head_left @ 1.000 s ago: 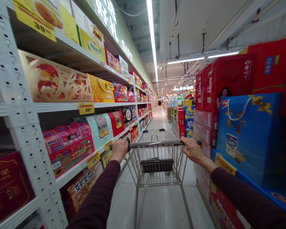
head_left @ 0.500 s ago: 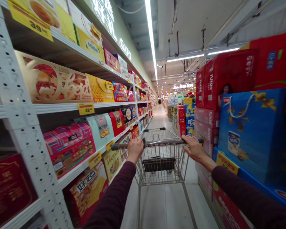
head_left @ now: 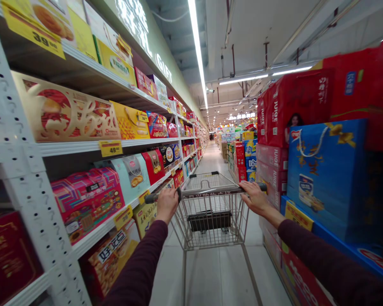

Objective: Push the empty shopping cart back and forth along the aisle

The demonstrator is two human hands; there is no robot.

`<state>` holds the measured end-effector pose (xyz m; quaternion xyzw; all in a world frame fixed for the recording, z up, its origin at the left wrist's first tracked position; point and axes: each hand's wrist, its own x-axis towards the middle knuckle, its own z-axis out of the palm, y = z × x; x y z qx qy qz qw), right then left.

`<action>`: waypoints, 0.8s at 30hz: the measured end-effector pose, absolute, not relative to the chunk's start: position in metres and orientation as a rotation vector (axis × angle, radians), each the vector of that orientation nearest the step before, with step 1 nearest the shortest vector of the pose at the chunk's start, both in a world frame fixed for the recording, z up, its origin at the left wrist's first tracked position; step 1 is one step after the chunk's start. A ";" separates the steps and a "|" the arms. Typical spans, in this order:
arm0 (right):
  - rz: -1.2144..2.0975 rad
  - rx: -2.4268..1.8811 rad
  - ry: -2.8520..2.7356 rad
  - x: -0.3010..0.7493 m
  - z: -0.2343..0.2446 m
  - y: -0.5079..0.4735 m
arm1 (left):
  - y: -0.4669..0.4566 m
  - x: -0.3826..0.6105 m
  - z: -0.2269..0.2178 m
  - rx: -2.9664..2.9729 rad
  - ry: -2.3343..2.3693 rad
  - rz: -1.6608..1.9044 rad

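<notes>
from the head view, the bare left hand (head_left: 167, 205) and right hand (head_left: 257, 199) curl shut around the grey handle bar (head_left: 210, 191) of one wire shopping cart (head_left: 210, 225), between white perforated metal shelving (head_left: 19, 170) and stacked cardboard gift boxes (head_left: 325, 180).

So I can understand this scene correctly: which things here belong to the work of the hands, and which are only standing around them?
Belong to the work:
left hand; right hand; handle of the wire shopping cart

Only standing around:
boxed pastry gift sets; white metal shelving; yellow price tag; blue gift box; stacked red cartons
</notes>
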<state>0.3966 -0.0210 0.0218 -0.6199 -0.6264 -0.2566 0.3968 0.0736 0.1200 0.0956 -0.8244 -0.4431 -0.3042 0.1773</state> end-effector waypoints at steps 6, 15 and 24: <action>-0.667 -1.546 -1.578 0.391 0.020 -0.019 | 0.091 0.141 0.086 -2.473 -1.088 -0.851; -0.708 -1.552 -1.589 0.397 0.018 -0.020 | 0.114 0.107 0.090 -2.445 -1.106 -0.909; -0.771 -1.601 -1.546 0.385 0.019 -0.017 | 0.082 0.171 0.080 -2.567 -0.898 -0.891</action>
